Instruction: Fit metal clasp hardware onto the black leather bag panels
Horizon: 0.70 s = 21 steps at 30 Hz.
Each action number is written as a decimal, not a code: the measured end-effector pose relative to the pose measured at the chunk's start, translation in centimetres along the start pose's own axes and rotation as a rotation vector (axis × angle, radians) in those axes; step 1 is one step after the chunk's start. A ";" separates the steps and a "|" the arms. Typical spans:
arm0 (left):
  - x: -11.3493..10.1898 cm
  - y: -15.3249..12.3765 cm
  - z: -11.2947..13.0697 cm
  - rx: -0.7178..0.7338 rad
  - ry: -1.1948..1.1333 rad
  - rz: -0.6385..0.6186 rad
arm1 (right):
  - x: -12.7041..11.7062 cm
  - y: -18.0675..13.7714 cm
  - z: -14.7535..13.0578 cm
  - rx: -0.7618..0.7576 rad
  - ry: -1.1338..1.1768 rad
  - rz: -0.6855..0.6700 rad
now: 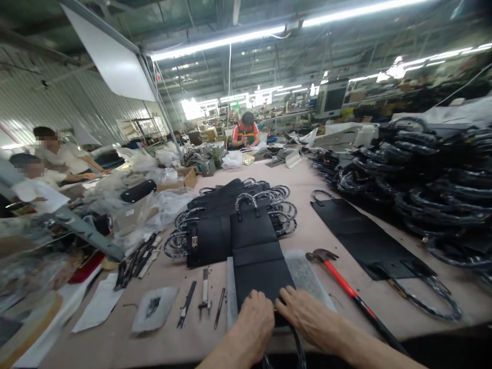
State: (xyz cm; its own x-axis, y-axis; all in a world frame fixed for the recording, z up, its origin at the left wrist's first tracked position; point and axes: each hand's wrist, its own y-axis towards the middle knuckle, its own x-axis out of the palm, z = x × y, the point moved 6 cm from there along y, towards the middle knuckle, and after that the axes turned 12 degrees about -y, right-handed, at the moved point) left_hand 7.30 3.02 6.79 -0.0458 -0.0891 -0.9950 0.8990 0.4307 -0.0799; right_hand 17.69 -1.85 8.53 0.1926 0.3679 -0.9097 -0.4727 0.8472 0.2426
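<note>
A smooth black panel (259, 251), leather-like and creased across, lies straight in front of the person, its near end over a pale slab (302, 269) and its far end on a stack of black bag pieces (211, 238). The left hand (257, 310) and right hand (298, 307) rest on that near end, almost touching, fingers bent; whether they pinch it I cannot tell. Plastic-wrapped loop handles edge the stack, which shows a gold-toned fitting (194, 242). A small label (130, 212) farther left is unreadable. A red-and-black claw hammer (346, 283) lies close on the right.
</note>
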 end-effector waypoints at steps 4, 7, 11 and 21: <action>0.6 -0.4 -1.3 -0.069 -0.113 0.020 | 0.9 -0.2 0.8 0.068 0.114 -0.081; 0.1 -1.6 -2.6 -0.070 -0.279 0.075 | 1.1 -1.1 1.6 0.121 0.306 -0.145; -0.7 -3.7 -4.2 0.164 -0.603 0.256 | 1.3 -1.9 2.3 0.102 0.479 -0.100; 0.6 -5.8 -3.8 0.152 -0.714 0.351 | 2.4 -6.0 1.6 0.204 0.621 0.147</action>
State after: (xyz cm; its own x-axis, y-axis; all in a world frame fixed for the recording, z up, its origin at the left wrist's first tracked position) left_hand 0.42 3.88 6.43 0.4933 -0.5450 -0.6779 0.8608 0.4180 0.2903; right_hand 22.35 -5.46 5.41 -0.4210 0.2474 -0.8727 -0.2726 0.8831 0.3818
